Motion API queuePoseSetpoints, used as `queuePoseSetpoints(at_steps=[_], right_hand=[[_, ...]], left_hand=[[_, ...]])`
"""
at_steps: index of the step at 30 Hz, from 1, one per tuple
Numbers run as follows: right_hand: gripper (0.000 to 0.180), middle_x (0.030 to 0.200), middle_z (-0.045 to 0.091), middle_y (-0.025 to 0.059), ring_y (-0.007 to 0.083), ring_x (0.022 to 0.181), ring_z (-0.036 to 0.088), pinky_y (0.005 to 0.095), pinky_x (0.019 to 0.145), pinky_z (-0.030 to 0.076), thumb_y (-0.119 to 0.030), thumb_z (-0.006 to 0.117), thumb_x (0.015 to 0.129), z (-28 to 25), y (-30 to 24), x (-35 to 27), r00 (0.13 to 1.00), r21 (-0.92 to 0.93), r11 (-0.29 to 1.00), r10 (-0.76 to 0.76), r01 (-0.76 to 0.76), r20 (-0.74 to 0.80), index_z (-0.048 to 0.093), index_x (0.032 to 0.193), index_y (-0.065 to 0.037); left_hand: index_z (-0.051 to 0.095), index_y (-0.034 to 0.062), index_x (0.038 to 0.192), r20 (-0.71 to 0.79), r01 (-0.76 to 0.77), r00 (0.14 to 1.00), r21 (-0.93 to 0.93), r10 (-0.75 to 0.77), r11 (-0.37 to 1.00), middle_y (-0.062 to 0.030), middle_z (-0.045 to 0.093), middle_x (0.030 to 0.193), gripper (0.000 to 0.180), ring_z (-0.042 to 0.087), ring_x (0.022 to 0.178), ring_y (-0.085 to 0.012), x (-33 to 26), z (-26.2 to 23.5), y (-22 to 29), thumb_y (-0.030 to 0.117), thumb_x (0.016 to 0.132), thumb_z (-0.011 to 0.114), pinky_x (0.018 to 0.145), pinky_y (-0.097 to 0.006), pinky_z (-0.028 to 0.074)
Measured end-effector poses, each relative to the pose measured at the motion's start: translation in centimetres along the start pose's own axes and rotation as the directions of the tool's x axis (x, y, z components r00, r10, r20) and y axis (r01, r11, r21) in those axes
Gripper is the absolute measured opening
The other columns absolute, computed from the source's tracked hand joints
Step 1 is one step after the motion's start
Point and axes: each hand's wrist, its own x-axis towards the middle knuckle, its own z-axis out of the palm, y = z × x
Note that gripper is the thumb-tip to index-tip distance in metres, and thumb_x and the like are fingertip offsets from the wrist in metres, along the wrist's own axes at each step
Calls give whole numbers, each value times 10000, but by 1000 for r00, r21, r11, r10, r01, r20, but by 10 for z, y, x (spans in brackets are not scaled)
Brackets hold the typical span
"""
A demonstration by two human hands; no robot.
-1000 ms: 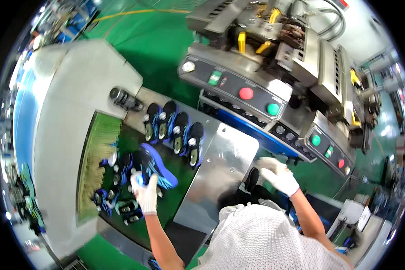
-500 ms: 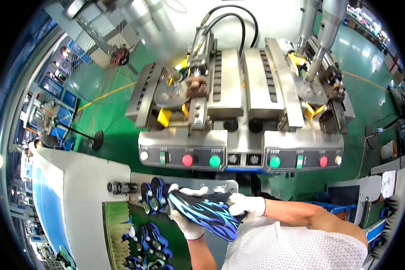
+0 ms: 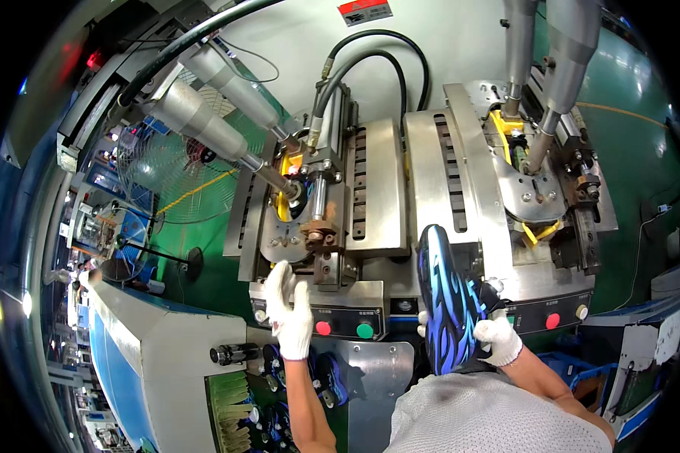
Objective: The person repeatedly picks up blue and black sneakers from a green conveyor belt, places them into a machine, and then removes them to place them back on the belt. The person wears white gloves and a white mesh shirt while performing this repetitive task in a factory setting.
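My right hand (image 3: 497,337), in a white glove, grips a blue and black patterned shoe (image 3: 446,300) by its heel end. The shoe stands sole toward me, toe pointing up at the steel press machine (image 3: 423,189). My left hand (image 3: 289,311), also in a white glove, is raised with fingers spread. It hovers at the front edge of the machine's left station (image 3: 310,234), just above the control panel, and holds nothing.
Red (image 3: 323,328) and green (image 3: 365,330) buttons sit on the left control panel, with another red button (image 3: 553,320) on the right one. More blue shoes (image 3: 326,377) lie on a steel tray below. A grey conveyor housing (image 3: 166,355) stands at left, hydraulic cylinders (image 3: 204,113) above.
My view tipped up toward the machine. The shoe, held by both hands before, is now in my right hand alone and raised upright. My left hand let go and moved left.
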Motion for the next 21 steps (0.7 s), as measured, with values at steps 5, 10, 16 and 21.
queuePoseSetpoints(at_steps=[5,10,16,21], right_hand=[[827,1445,564,264,411,1322,591,539,1067,552,-222,783,882,20,8,14,994,-18,996,-87,86,-68,369,1557,16],[689,1407,600,260,410,1271,630,514,1025,586,-190,749,921,24,21,32,987,-28,998,-63,60,-147,453,1499,40],[487,1187,688,120,229,1033,687,359,887,585,-23,673,916,-4,20,43,937,-766,627,-335,145,-96,531,1382,0],[272,894,635,89,208,806,621,359,734,528,27,720,849,-17,20,42,868,-519,844,-152,-135,-473,640,1103,-24]], left_hand=[[554,18,1420,133,-324,946,338,296,884,-170,598,1402,477,604,1273,-306,51,-1,-34,75,965,687,1072,-393,490],[581,20,1385,175,-343,937,299,302,891,-208,584,1399,446,603,1257,-357,77,3,-59,79,955,684,1072,-407,490],[570,70,1423,286,-356,918,298,273,886,-229,538,1438,490,546,1312,-409,117,29,-95,92,941,657,1115,-452,443],[493,55,1489,337,-327,920,375,201,867,-261,493,1493,569,496,1361,-441,155,66,-151,173,952,641,1144,-473,411]])
